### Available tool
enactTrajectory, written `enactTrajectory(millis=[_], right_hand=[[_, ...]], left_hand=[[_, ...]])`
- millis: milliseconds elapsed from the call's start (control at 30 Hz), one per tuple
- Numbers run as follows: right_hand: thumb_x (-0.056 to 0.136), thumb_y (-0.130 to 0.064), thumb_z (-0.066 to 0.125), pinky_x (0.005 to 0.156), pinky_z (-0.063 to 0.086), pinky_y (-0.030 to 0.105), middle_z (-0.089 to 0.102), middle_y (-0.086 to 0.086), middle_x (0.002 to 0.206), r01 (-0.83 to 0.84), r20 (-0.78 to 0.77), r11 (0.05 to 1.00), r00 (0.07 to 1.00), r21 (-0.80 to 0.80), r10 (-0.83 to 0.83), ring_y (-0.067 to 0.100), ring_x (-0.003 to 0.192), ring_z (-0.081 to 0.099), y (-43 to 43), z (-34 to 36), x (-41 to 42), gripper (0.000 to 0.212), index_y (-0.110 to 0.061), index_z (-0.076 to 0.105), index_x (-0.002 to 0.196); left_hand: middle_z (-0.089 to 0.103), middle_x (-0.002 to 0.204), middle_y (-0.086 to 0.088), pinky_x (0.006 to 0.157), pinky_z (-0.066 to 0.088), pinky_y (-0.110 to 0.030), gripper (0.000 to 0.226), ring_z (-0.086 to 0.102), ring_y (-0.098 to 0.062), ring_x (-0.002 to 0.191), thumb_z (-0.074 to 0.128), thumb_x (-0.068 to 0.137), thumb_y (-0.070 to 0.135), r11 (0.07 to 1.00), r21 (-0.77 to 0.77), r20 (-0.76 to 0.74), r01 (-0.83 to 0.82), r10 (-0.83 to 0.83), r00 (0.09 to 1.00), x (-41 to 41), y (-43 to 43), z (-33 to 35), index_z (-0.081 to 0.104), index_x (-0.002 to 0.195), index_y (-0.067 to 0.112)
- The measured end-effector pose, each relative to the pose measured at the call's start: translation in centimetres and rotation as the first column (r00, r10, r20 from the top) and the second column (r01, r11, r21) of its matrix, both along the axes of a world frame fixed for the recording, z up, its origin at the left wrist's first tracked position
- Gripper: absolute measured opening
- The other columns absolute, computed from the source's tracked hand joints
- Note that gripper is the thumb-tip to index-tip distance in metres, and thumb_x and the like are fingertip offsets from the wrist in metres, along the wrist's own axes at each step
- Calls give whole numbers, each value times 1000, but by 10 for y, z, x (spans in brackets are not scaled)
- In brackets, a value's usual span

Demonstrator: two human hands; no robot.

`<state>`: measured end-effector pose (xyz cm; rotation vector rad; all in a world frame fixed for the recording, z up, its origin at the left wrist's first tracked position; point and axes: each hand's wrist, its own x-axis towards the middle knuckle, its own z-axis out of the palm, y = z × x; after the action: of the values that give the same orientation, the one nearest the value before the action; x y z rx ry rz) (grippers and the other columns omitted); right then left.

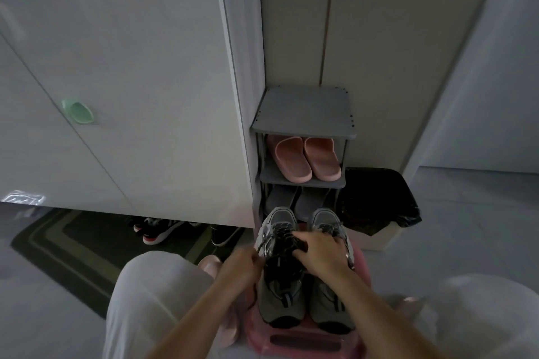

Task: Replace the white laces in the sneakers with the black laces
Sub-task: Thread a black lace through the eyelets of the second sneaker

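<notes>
Pinching black laces (280, 232) — left hand (244, 267) | right hand (320, 253) curled on them too | sneaker (277, 300) (dim, blurred)

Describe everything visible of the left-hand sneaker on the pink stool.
The left-hand sneaker is grey mesh with silvery overlays and a dark heel. It stands upright on the pink stool, toe away from the person, beside the right-hand sneaker. Its front shows black laces. The left hand pinches a lace at its side; the right hand curls over the lacing.
</notes>
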<state>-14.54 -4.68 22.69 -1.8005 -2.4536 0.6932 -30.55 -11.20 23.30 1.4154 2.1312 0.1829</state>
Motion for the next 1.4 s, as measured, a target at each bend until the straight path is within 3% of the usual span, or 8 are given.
enactTrajectory(millis=[167,400,633,967,1067,1167,1267,1400], right_hand=[[88,-40,55,109,26,41,50,3,136,-19,38,1000,999,3,19,25,130,41,-4,5,-9,52,-34,42,138],[90,-41,50,106,31,42,52,5,131,-34,11,999,999,7,34,27,126,44,-6,11,-11,44,-24,47,131],[92,-33,47,100,33,39,57,5,123,-88,-63,994,994,61,92,26,119,51,1,29,-27,35,-35,52,127],[85,-32,56,93,42,37,69,-1,103,73,-190,997,979,8,-70,26,104,60,26,48,-29,21,-25,71,96],[83,-29,58,91,47,36,70,-1,102,91,-276,995,956,-43,-100,24,101,61,30,46,-32,19,-23,70,97],[84,-23,59,85,48,31,69,3,104,59,-370,994,925,-89,-88,23,102,62,30,43,-35,19,-19,65,102],[91,-29,52,88,47,37,64,9,111,-85,-142,996,986,23,88,30,107,58,21,30,-36,23,-16,67,104],[96,-33,43,94,38,38,49,9,118,-212,90,967,975,142,201,29,115,43,11,11,-32,33,-15,66,112]], left_hand=[[57,127,-8,91,48,-35,35,58,-27,112,42,95,19,997,67,166,-38,27,986,-5,19,-18,50,128,12],[66,99,-17,72,46,-35,34,62,-34,91,43,90,29,999,31,2,-22,22,1000,-2,38,-10,61,94,1],[61,69,0,56,41,-22,28,57,-11,60,53,94,34,996,-43,502,-80,90,860,-1,51,45,57,73,16],[65,82,-9,64,43,-25,19,56,-16,67,67,83,21,965,-1,108,262,-260,960,-25,51,66,72,93,6],[65,77,-12,72,53,-32,13,62,-25,70,66,83,14,988,58,179,145,-153,972,-23,53,53,72,89,4],[60,68,-11,68,58,-36,4,62,-26,64,66,84,1,976,82,520,-203,132,844,-18,55,38,63,81,2],[52,64,-10,41,49,-16,23,56,-13,50,60,87,-5,925,-13,665,-380,292,687,-11,54,25,51,69,5],[53,62,-7,37,44,-13,26,53,-4,41,61,88,-1,898,-29,659,-440,348,666,-7,50,12,51,66,10]])
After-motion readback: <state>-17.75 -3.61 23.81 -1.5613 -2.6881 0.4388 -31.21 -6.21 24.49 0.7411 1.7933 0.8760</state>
